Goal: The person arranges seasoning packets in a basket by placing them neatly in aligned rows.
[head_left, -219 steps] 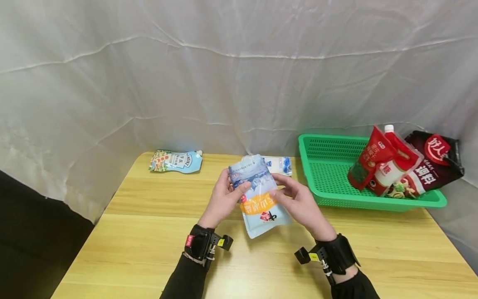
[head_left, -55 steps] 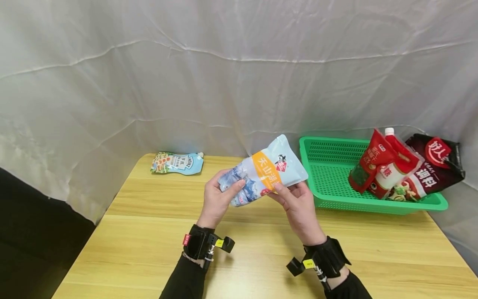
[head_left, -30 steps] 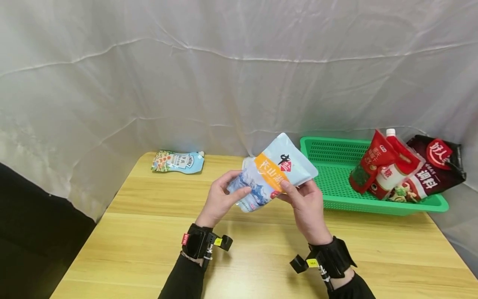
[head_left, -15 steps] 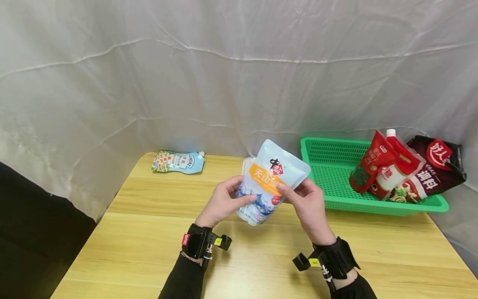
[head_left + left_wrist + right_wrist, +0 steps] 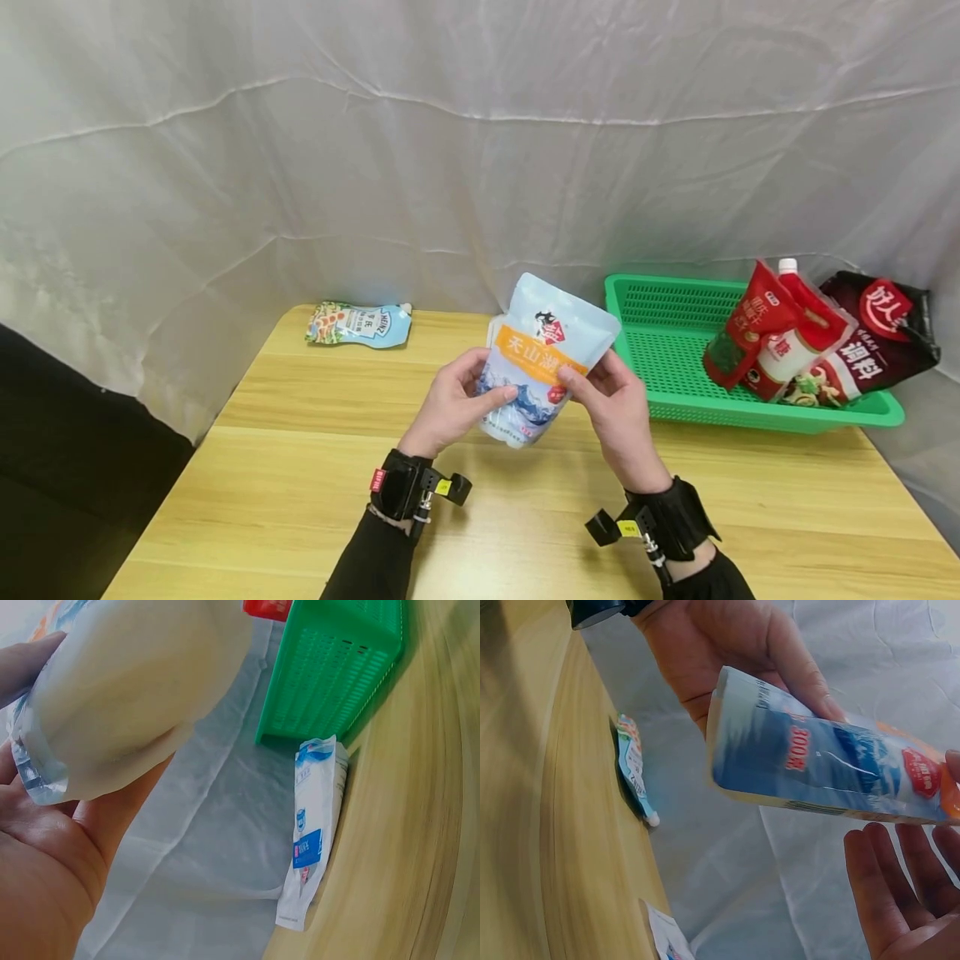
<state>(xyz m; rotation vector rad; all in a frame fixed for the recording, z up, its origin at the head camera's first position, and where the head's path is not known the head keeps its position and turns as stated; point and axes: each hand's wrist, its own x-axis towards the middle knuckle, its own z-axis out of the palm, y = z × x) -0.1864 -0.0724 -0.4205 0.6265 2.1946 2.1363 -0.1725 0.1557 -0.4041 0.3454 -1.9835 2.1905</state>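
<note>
- Both hands hold one light-blue plastic pouch with an orange band and mountain print upright above the pale wooden table, well clear of the top.
- Left hand grips the pouch's lower left edge, thumb on the front and fingers curled behind; the left wrist view shows the pouch's white back resting against the palm.
- Right hand pinches the right edge, thumb on the front; the right wrist view shows its fingers fairly straight behind the pouch.
- Step, as I judge it: pouch lifted and turned label-up, being checked or squared up between the hands.
- Next move probably calls for one hand taking the full weight, a firmer grip, and a carry right to the green perforated plastic basket, which holds red and dark sauce packets at its far end.
- Flat blue-and-white sachet lies on the table behind the pouch, near the basket; a blue spouted sauce pouch sits far left.
</note>
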